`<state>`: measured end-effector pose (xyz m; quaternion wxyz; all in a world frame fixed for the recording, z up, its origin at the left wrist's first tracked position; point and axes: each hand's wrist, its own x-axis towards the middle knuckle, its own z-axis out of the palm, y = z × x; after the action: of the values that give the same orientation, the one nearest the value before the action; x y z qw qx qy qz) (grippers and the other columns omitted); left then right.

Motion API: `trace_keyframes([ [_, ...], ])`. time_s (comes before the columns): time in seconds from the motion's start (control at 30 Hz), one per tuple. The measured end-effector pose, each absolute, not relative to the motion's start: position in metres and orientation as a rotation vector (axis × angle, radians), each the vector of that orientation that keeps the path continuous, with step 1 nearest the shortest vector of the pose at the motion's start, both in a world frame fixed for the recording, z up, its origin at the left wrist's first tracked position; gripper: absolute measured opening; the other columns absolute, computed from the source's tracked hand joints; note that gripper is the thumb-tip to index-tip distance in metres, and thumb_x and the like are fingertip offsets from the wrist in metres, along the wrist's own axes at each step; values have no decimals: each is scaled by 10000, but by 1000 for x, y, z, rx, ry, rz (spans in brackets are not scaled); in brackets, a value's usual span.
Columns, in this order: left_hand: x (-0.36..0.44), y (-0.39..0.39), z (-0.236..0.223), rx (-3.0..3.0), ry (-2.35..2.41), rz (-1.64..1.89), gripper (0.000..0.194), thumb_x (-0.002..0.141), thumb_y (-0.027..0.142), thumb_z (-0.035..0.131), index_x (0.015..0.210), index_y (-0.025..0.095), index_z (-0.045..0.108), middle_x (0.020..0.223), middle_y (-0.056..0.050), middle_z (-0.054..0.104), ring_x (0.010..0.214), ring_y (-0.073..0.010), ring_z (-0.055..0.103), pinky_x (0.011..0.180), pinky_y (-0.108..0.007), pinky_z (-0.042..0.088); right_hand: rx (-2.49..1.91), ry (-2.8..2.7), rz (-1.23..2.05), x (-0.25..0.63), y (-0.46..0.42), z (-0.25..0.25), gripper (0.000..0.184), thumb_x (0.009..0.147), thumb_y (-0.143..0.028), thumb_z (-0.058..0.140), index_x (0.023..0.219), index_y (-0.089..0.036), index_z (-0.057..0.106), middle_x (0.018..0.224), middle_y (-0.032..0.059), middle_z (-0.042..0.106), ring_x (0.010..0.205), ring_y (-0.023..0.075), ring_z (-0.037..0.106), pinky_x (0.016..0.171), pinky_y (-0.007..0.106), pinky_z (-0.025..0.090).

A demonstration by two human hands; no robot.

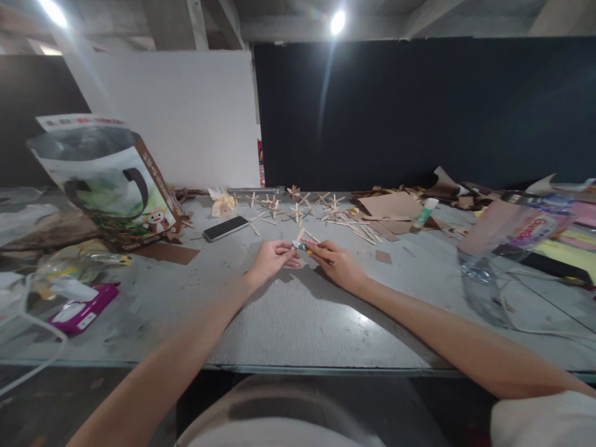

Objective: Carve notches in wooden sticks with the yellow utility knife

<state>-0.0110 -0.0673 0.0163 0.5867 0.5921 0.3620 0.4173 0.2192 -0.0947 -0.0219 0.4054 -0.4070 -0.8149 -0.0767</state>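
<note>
At the middle of the table, my left hand [274, 259] and my right hand [339, 266] meet around a small coloured tube [302, 246], white with red and yellow parts. The fingers of both hands are closed on it, the left at its pale end and the right along its other side. Much of the tube is hidden by the fingers, so its label cannot be read. Just beyond the fingertips lie loose wooden craft sticks [367, 233]. Several crossed-stick stars [296, 213] stand or lie farther back.
A phone [226, 228] lies left of the sticks. A large printed bag [116, 186] and a purple packet [85, 310] occupy the left. Cardboard pieces [391, 206], a glue stick [425, 213] and a clear bottle [484, 279] with cables are on the right.
</note>
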Motion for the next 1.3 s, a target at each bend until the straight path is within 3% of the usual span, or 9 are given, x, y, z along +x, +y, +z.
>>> trace_keyframes([
  [0.6, -8, -71, 23, 1365, 878, 973, 222, 862, 239, 847, 903, 128, 658, 750, -56, 772, 619, -161, 758, 731, -309, 650, -1090, -2051, -187, 218, -100, -14, 411, 1103, -406, 477, 1399, -287, 736, 1099, 113, 752, 870, 212, 722, 797, 323, 586],
  [1.03, -9, -71, 22, 1366, 920, 935, 147, 834, 209, 839, 863, 122, 723, 724, -66, 763, 590, -151, 719, 674, -297, 639, -1347, -1738, -35, 245, -83, -15, 513, 1064, -574, 497, 1235, -218, 824, 898, 104, 753, 697, 223, 679, 654, 335, 505],
  [1.17, -10, -64, 19, 1464, 1007, 993, 64, 861, 205, 761, 852, 142, 755, 682, -45, 727, 589, -130, 667, 650, -265, 578, -1301, -1737, -6, 237, -87, -13, 519, 1057, -573, 509, 1250, -200, 814, 913, 117, 758, 714, 229, 679, 683, 346, 522],
  [1.3, -16, -58, 21, 1738, 1166, 1050, 101, 878, 205, 674, 841, 163, 759, 597, 4, 645, 562, -128, 581, 610, -245, 463, -1213, -1804, 71, 228, -93, -11, 521, 1070, -559, 470, 1262, -193, 787, 971, 122, 775, 761, 236, 687, 708, 356, 539],
])
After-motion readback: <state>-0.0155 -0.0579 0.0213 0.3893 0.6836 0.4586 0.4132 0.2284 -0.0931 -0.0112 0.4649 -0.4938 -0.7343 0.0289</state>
